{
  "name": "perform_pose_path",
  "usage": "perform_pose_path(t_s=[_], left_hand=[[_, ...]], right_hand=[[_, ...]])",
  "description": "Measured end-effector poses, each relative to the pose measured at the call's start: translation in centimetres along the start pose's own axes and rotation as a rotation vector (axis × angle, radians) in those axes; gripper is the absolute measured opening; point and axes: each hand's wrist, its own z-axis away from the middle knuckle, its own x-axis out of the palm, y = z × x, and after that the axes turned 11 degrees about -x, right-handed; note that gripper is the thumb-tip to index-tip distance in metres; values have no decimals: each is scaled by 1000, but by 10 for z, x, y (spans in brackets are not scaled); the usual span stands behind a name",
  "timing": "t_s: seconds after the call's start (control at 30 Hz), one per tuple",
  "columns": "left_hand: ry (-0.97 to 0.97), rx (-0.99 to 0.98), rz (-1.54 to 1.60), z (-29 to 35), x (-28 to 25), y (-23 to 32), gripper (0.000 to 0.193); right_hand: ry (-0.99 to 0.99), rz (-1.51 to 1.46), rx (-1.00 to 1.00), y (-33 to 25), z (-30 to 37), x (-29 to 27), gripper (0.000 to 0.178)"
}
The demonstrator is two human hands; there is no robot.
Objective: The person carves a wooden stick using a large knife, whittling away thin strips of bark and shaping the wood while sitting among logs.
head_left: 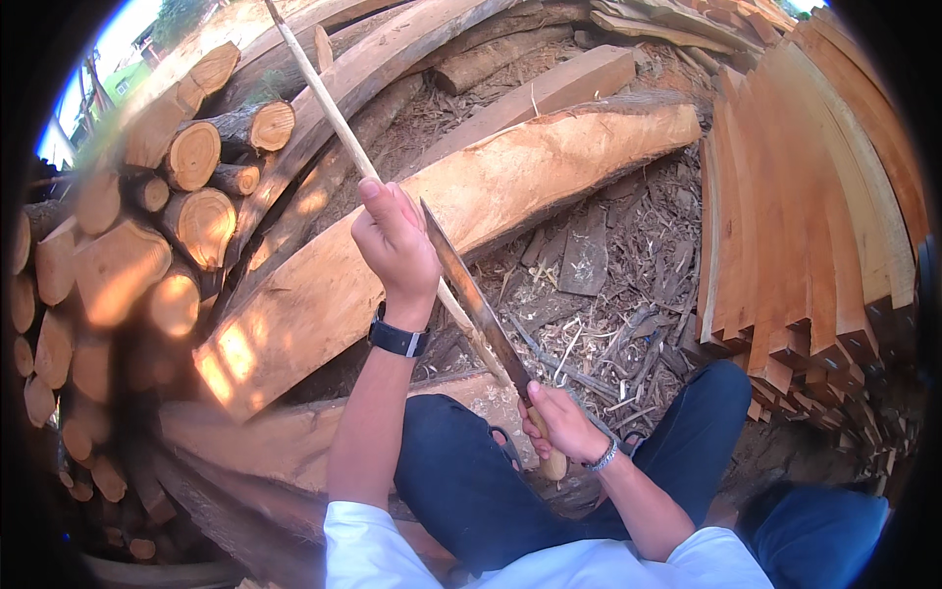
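My left hand (pixel 396 236) is closed around a long, pale, peeled stick (pixel 329 103). The stick slants from the far upper left down toward my knees. In my right hand (pixel 559 424) is a machete with a dark, worn blade (pixel 471 290) and a light wooden handle (pixel 554 464). Its tip points up toward my left wrist, and the blade runs close along the stick's lower part. I cannot tell whether the edge touches the wood. The stick's lower end reaches near my right hand, partly hidden behind the blade.
A thick sawn slab (pixel 549 157) lies diagonally ahead, and another timber (pixel 265 432) lies by my left leg. Cut logs (pixel 201 221) are piled at left. Stacked planks (pixel 805 187) stand at right. Bark and shavings (pixel 589 260) cover the ground. Blue fabric (pixel 824 530) shows at lower right.
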Motion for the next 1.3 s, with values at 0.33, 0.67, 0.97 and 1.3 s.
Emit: perform_pose_path(t_s=[0.33, 0.67, 0.97, 1.3], left_hand=[[80, 54, -129, 2, -3, 5, 63], [99, 23, -76, 9, 4, 7, 63], [66, -5, -47, 0, 1, 2, 61], [106, 41, -122, 7, 3, 4, 61]], right_hand=[[160, 732, -226, 24, 12, 10, 45], [162, 732, -327, 38, 6, -6, 41], [-1, -552, 307, 39, 4, -28, 52], [47, -128, -28, 16, 8, -4, 49]])
